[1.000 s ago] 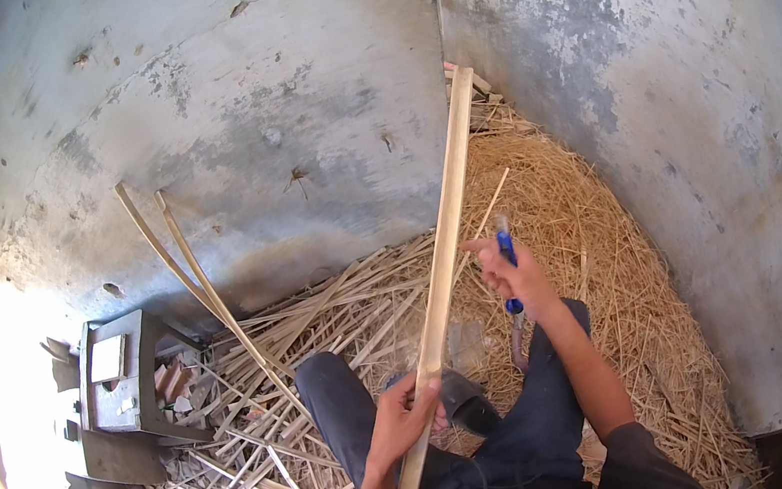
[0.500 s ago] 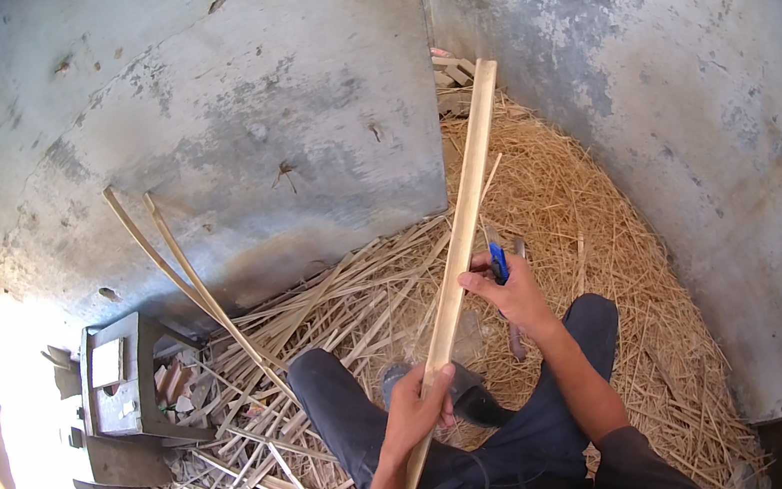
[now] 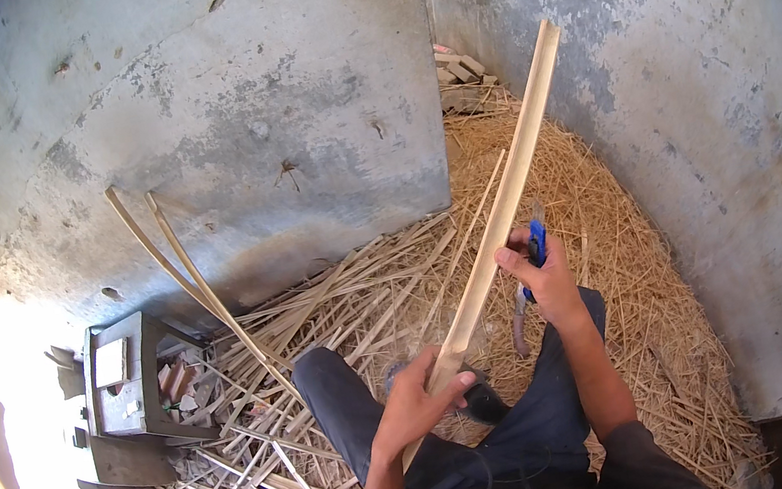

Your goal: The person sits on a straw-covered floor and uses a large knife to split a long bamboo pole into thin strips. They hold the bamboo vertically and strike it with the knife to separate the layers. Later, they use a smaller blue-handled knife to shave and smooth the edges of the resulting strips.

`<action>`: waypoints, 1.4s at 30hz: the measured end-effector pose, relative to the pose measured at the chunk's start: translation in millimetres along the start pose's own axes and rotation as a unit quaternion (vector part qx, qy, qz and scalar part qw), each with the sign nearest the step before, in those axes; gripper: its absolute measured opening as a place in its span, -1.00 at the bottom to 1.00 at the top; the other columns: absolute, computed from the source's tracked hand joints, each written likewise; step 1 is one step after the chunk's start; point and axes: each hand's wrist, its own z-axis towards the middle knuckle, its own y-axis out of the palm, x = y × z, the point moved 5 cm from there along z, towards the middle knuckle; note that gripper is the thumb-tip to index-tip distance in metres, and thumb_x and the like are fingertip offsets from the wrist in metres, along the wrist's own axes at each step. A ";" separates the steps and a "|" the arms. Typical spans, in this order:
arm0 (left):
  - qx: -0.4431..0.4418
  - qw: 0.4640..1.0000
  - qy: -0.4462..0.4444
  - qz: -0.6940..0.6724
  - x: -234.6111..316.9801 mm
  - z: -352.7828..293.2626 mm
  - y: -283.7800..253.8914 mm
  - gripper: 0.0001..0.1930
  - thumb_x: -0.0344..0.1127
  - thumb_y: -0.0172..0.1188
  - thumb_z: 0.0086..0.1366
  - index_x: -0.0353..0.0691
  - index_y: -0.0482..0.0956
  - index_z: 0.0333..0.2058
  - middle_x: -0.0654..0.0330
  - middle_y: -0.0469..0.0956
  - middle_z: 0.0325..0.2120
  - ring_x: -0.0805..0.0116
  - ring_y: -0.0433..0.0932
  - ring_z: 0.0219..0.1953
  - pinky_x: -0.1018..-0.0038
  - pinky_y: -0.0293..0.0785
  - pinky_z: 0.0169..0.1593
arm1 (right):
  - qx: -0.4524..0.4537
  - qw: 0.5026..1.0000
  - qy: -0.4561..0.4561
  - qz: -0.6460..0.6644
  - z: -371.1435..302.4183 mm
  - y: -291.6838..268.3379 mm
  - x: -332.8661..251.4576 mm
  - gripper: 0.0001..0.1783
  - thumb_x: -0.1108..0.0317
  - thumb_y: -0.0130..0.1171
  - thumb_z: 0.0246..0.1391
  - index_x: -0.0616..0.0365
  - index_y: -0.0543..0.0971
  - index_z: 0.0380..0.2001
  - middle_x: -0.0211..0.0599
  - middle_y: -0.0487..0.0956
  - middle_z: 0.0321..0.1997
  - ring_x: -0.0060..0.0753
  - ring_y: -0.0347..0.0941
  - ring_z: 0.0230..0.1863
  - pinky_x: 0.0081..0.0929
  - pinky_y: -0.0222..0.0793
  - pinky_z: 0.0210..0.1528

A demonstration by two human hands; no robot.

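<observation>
A long split bamboo strip (image 3: 498, 218), pale and hollow-sided, slants from my lap up and to the right. My left hand (image 3: 417, 405) is wrapped round its lower part, between my knees. Farther up, my right hand (image 3: 547, 272) has its thumb against the strip's right edge and holds a blue utility knife (image 3: 537, 243) in its fingers. The knife sits just right of the strip, pointing upward. A tool with a brown handle (image 3: 521, 334) lies on the floor below my right hand, partly hidden by it.
Thin bamboo strips (image 3: 338, 293) cover the floor to the left, and a heap of straw-like shavings (image 3: 623, 311) spreads right. Two long strips (image 3: 200, 283) lean by the grey wall (image 3: 221, 118). A worn cabinet (image 3: 134, 384) stands at left; bricks (image 3: 458, 67) lie in the far corner.
The bamboo strip has swung rightward at its far end and tilts more. My right hand, with the utility knife, has moved right; my left hand keeps its hold on the lower part.
</observation>
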 end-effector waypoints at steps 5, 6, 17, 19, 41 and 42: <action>-0.004 0.999 -0.027 -0.043 -24.9 2.1 -2.8 -0.77 -0.23 0.19 0.59 -0.31 0.58 -0.04 0.35 0.54 -0.45 0.60 0.54 -0.47 0.57 0.44 -0.40 | -0.001 0.994 -0.066 -0.088 -3.0 2.1 0.7 -0.61 0.18 0.43 0.26 0.27 0.66 -0.04 -0.38 0.66 -0.29 -0.57 0.55 -0.29 -0.52 0.46 -0.18; 0.014 0.999 -0.020 -0.030 -23.3 1.7 -3.3 -0.78 -0.24 0.18 0.59 -0.31 0.57 -0.05 0.36 0.52 -0.47 0.60 0.52 -0.48 0.57 0.43 -0.41 | 0.006 0.988 -0.093 -0.123 -7.1 2.8 2.1 -0.58 0.14 0.42 0.27 0.26 0.64 -0.02 -0.37 0.65 -0.30 -0.56 0.54 -0.32 -0.52 0.44 -0.20; 0.117 0.990 0.046 0.067 11.4 -9.3 -14.2 -0.73 -0.21 0.28 0.52 -0.35 0.60 -0.12 0.17 0.56 -0.58 0.47 0.50 -0.54 0.42 0.42 -0.42 | -0.174 0.850 -0.317 -0.383 -65.1 40.7 -17.2 -0.63 0.00 0.42 0.21 0.09 0.71 -0.18 -0.30 0.66 -0.37 -0.20 0.65 -0.45 -0.31 0.53 -0.42; 0.129 0.986 0.062 0.090 17.0 -10.8 -13.4 -0.72 -0.21 0.31 0.49 -0.36 0.60 -0.13 0.09 0.59 -0.57 0.39 0.51 -0.55 0.38 0.43 -0.41 | -0.165 0.851 -0.325 -0.379 -69.6 41.8 -16.2 -0.65 0.03 0.43 0.19 0.07 0.72 -0.18 -0.33 0.65 -0.39 -0.23 0.64 -0.46 -0.32 0.53 -0.44; 0.199 0.963 0.061 0.172 24.2 -21.8 -14.5 -0.65 -0.13 0.37 0.45 -0.37 0.58 -0.24 -0.11 0.58 -0.58 -0.02 0.55 -0.58 0.23 0.43 -0.43 | -0.113 0.867 -0.338 -0.348 -68.6 50.6 -23.9 -0.67 -0.01 0.43 0.18 0.00 0.75 -0.23 -0.40 0.67 -0.43 -0.26 0.61 -0.54 -0.34 0.47 -0.49; 0.199 0.963 0.059 0.172 23.0 -22.8 -14.4 -0.65 -0.12 0.36 0.46 -0.37 0.57 -0.25 -0.11 0.57 -0.58 -0.04 0.54 -0.58 0.22 0.43 -0.43 | -0.115 0.860 -0.345 -0.358 -68.0 50.8 -25.0 -0.67 -0.01 0.45 0.17 0.02 0.76 -0.24 -0.39 0.68 -0.44 -0.28 0.60 -0.55 -0.37 0.45 -0.51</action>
